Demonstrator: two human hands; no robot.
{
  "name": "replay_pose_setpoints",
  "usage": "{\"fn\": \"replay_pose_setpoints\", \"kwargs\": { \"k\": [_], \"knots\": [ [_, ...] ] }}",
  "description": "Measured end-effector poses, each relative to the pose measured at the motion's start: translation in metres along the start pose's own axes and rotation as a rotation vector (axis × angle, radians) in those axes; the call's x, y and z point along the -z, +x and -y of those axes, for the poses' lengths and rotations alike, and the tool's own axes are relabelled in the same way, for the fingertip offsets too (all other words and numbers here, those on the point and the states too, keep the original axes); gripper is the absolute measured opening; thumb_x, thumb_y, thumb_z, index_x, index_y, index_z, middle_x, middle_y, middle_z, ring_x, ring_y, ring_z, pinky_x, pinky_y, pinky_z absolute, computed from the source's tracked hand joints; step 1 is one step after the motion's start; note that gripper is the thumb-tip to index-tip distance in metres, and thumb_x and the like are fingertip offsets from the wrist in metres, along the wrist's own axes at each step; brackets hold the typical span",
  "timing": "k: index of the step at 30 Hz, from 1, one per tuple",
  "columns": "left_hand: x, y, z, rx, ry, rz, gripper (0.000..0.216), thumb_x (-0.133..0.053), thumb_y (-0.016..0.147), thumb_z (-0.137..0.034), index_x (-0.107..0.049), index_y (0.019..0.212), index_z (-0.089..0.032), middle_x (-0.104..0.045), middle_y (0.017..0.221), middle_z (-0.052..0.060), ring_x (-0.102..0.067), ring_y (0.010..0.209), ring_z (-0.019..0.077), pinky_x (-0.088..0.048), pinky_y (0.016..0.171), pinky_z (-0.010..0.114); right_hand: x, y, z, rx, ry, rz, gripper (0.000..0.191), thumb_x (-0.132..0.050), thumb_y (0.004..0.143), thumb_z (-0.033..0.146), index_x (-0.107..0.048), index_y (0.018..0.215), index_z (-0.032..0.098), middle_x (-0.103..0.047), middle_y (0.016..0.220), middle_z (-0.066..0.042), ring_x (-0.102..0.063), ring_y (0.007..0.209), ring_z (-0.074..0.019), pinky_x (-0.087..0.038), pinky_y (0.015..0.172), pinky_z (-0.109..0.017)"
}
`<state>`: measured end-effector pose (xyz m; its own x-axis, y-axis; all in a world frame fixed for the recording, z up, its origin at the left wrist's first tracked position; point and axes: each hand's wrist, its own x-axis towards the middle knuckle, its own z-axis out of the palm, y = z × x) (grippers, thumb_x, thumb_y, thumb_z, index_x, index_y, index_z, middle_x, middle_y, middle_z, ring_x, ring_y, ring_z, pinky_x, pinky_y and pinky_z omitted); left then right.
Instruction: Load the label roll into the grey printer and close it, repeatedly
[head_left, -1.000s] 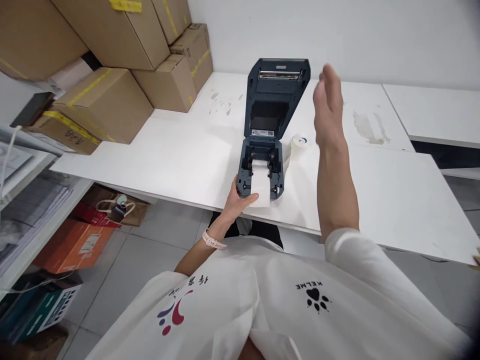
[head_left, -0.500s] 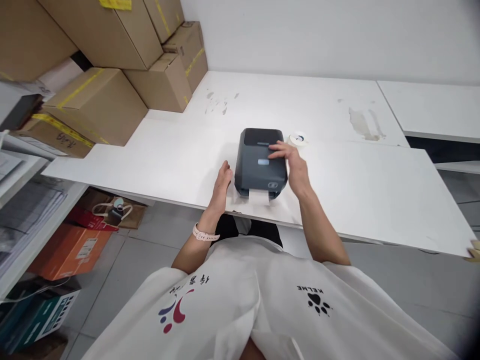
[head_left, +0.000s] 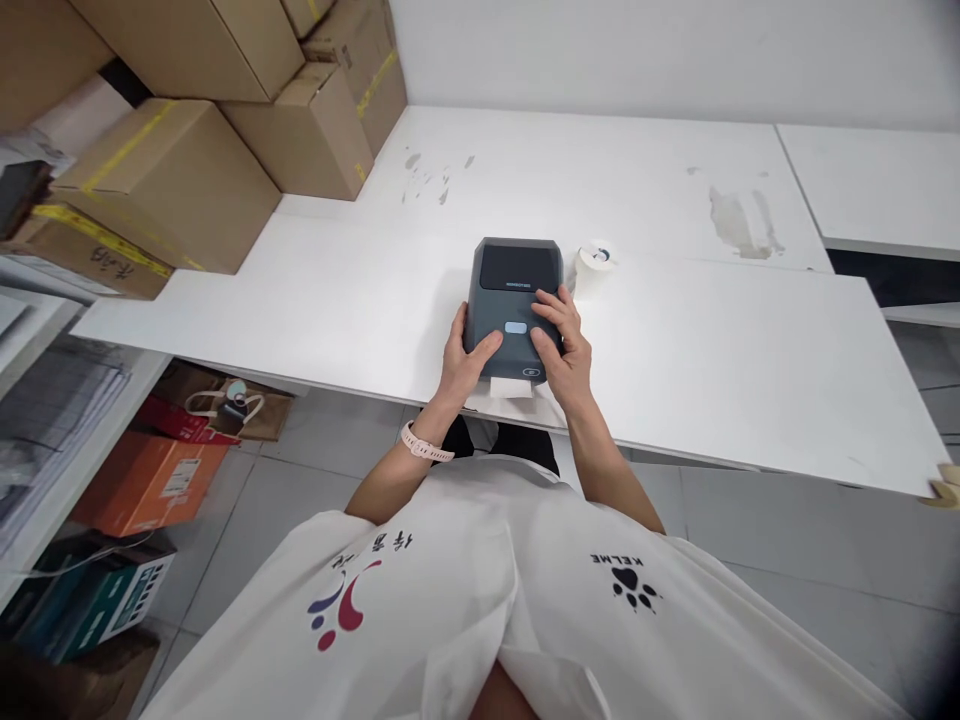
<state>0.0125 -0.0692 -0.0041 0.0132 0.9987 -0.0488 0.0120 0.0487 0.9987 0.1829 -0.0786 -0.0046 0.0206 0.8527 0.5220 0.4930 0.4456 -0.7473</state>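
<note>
A dark grey label printer [head_left: 501, 309] with a black window and a pale button stands on the white table near its front edge. A white paper strip [head_left: 512, 388] sticks out of its front, towards me. My left hand [head_left: 466, 355] grips the printer's left side, thumb on the top cover and fingers down the flank. On the right side, my right hand [head_left: 564, 345] holds it too, with the thumb and some fingers on the cover. Beside the printer's right back corner stands a roll of white labels [head_left: 595, 268], apart from my hand.
Cardboard boxes [head_left: 176, 185] are stacked at the table's left end. The white table [head_left: 675, 350] has worn patches, and a wall runs behind it. Below left are shelves with papers [head_left: 64, 430] and an orange box [head_left: 150, 485] on the floor.
My left hand has come from beside the printer onto its left side. My right hand has shifted to grip the right side. The printer has turned slightly, and the view has tilted a little.
</note>
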Motion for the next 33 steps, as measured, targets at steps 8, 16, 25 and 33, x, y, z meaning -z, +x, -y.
{"fn": "replay_pose_setpoints", "kwargs": {
  "k": [8,16,25,33],
  "knots": [
    [-0.006,-0.074,0.030,0.099,0.087,-0.274,0.052,-0.062,0.084,-0.063,-0.064,0.114,-0.020,-0.068,0.115,0.010,-0.064,0.100,0.0202,-0.050,0.086,0.033,0.007,0.000,-0.001,0.075,-0.106,0.076,0.035,-0.038,0.103,0.049,-0.064,0.115,0.028,-0.063,0.140,-0.008,-0.031,0.155,-0.0272,-0.031,0.125,-0.055],
    [-0.008,-0.074,0.015,0.342,-0.235,0.201,0.040,-0.071,0.075,-0.057,-0.071,0.072,-0.017,-0.061,0.063,0.000,-0.047,0.052,0.0087,-0.037,0.057,0.028,0.009,-0.004,-0.015,0.224,-0.241,0.115,0.044,-0.032,0.104,0.051,-0.067,0.120,0.029,-0.058,0.145,-0.006,-0.029,0.155,-0.0285,-0.030,0.124,-0.052],
    [-0.002,-0.072,0.025,0.229,-0.104,0.201,0.037,-0.070,0.080,-0.054,-0.070,0.070,-0.018,-0.059,0.060,-0.002,-0.048,0.054,0.0087,-0.037,0.056,0.027,0.015,-0.001,0.000,0.223,-0.398,0.161,0.036,-0.045,0.101,0.050,-0.068,0.121,0.032,-0.061,0.146,-0.004,-0.039,0.150,-0.0335,-0.017,0.124,-0.061],
    [0.016,-0.068,0.020,0.209,-0.093,0.090,0.054,-0.056,0.088,-0.062,-0.070,0.061,-0.017,-0.059,0.056,0.001,-0.051,0.052,0.0099,-0.039,0.054,0.027,0.015,-0.017,0.002,0.169,-0.358,0.125,0.049,-0.044,0.100,0.054,-0.050,0.142,0.030,-0.037,0.164,-0.010,-0.028,0.155,-0.0345,-0.027,0.121,-0.061]
  ]
}}
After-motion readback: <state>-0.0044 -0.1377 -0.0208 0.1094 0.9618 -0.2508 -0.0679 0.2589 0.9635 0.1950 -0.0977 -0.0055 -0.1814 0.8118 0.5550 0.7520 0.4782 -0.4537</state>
